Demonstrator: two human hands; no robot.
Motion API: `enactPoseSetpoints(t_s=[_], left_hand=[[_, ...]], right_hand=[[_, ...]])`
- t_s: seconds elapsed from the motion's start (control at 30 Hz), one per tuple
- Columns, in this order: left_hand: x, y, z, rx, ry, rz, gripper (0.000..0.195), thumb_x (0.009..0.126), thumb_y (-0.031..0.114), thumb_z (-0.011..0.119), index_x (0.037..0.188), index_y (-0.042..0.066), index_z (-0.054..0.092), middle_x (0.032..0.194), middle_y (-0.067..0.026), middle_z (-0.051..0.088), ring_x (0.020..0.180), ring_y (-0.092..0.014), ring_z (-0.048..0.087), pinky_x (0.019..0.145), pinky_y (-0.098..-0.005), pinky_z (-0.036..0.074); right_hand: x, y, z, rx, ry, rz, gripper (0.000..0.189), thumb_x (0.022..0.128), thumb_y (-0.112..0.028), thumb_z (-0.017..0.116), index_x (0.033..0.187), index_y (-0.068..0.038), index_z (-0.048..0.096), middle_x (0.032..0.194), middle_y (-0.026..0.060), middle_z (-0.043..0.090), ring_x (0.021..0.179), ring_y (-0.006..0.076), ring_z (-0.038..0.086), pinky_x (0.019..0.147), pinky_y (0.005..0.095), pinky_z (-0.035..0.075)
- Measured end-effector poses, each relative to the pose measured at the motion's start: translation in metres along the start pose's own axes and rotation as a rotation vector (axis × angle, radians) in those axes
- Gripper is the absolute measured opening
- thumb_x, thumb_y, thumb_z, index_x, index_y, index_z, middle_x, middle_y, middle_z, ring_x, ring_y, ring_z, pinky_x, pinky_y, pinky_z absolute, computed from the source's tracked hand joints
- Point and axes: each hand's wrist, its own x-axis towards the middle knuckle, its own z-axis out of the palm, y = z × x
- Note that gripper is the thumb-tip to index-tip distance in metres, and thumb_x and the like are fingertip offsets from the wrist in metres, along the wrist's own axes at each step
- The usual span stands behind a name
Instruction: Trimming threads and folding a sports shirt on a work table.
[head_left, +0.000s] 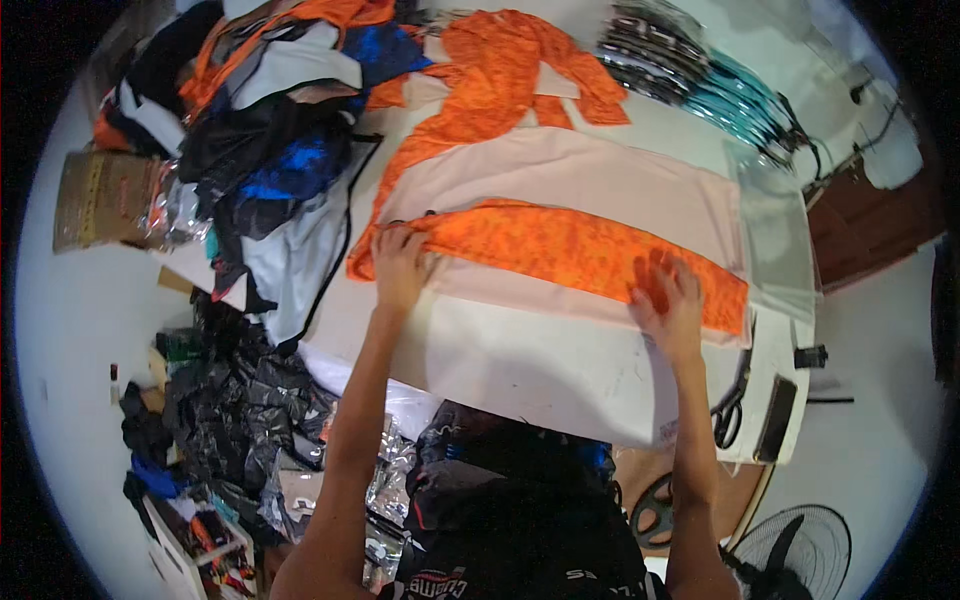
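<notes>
A garment with a pale pink body (570, 169) lies spread on the white table. Across its near side runs an orange mottled sleeve (540, 240), folded flat. My left hand (400, 262) rests at the sleeve's left end, fingers bent down onto the cloth; whether they pinch it is hidden. Near the sleeve's right end, my right hand (671, 300) touches the orange cloth from above with its fingers spread. Just right of the garment lies a clear plastic bag (780, 240).
Beyond lies another orange garment (495, 82). Dark, blue and white clothes (292, 142) are heaped at left. Bagged garments (652, 52) stack at the far right. Black-handled scissors (727, 424) and a dark flat object (775, 420) sit near the right edge. A fan (795, 555) stands below.
</notes>
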Motion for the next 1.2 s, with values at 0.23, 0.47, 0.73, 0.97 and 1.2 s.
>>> enactPoseSetpoints(t_s=[0.23,0.47,0.73,0.97,1.2], left_hand=[[0.003,-0.015,-0.027,0.103,0.039,-0.158,0.033,0.075,0.007,0.064,0.107,0.009,0.063,0.113,-0.0084,0.056,0.111,-0.029,0.049,0.104,-0.0479,0.030],[0.007,-0.024,-0.043,-0.122,-0.078,-0.226,0.022,0.073,-0.002,0.062,0.093,0.003,0.063,0.093,-0.0106,0.058,0.097,-0.030,0.054,0.090,-0.0433,0.041],[-0.017,-0.030,-0.060,-0.099,-0.120,-0.092,0.023,0.069,-0.003,0.064,0.092,0.002,0.063,0.093,-0.0093,0.057,0.091,-0.030,0.055,0.083,-0.0411,0.043],[-0.016,-0.039,-0.053,-0.182,-0.091,-0.072,0.022,0.071,-0.008,0.058,0.091,0.000,0.064,0.103,-0.0131,0.063,0.097,-0.033,0.058,0.086,-0.0405,0.046],[-0.034,-0.062,-0.054,-0.389,-0.146,-0.271,0.022,0.080,-0.010,0.054,0.096,-0.002,0.066,0.110,-0.0176,0.064,0.102,-0.033,0.062,0.088,-0.0369,0.049]], right_hand=[[-0.008,-0.011,0.015,0.134,-0.063,-0.089,0.025,0.074,-0.011,0.065,0.098,-0.002,0.067,0.107,0.0135,0.063,0.104,0.0312,0.057,0.094,0.0433,0.042],[-0.019,0.034,-0.004,0.040,0.011,0.049,0.027,0.062,-0.006,0.069,0.088,-0.002,0.066,0.094,0.0105,0.063,0.091,0.0309,0.058,0.085,0.0412,0.045],[-0.038,0.045,-0.017,-0.052,-0.021,0.248,0.034,0.061,-0.005,0.070,0.094,-0.002,0.066,0.102,0.0116,0.059,0.098,0.0321,0.055,0.087,0.0418,0.044],[-0.050,0.066,-0.008,-0.105,0.024,0.216,0.049,0.071,-0.004,0.059,0.119,-0.004,0.061,0.123,0.0211,0.055,0.118,0.0389,0.048,0.102,0.0458,0.036],[-0.071,0.037,-0.021,-0.080,-0.130,0.291,0.063,0.074,-0.003,0.056,0.136,-0.010,0.049,0.145,0.0254,0.034,0.133,0.0439,0.032,0.110,0.0502,0.025]])
